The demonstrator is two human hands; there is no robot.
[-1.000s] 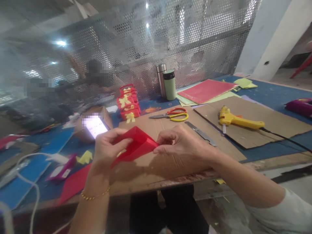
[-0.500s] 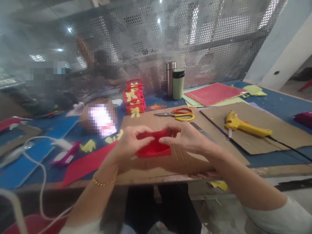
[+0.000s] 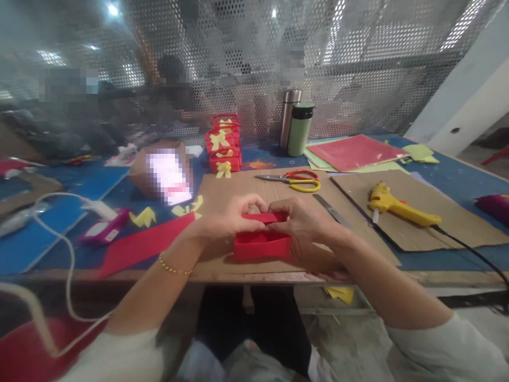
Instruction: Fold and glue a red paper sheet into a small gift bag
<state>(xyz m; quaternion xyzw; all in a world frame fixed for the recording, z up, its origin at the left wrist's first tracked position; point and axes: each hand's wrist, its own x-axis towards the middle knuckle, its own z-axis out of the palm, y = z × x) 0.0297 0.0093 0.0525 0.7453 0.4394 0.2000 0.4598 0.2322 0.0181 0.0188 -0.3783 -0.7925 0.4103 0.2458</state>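
Note:
A small open red box (image 3: 262, 248), made of what looks like felt or paper, stands over the cardboard in front of me. My left hand (image 3: 234, 218) pinches the far wall at its left part, thumb inside the box. On the right part of that same wall, my right hand (image 3: 296, 218) is closed, thumb inside and fingers behind. Both thumbs nearly meet at the middle. Beyond the hands lie scissors (image 3: 292, 179) with one red and one yellow handle. A flat metal blade (image 3: 330, 208) rests just past my right hand.
A yellow glue gun (image 3: 401, 206) lies on a cardboard piece at right. Finished red boxes with yellow bows (image 3: 223, 154) are stacked at the back, beside two flasks (image 3: 299, 130). Left are a lit phone (image 3: 169, 178), a red strip (image 3: 147, 243) and a white cable (image 3: 69, 286).
The red box now shows its front wall more fully, tilted more upright. Both hands still grip its far wall. The whole view has shifted slightly.

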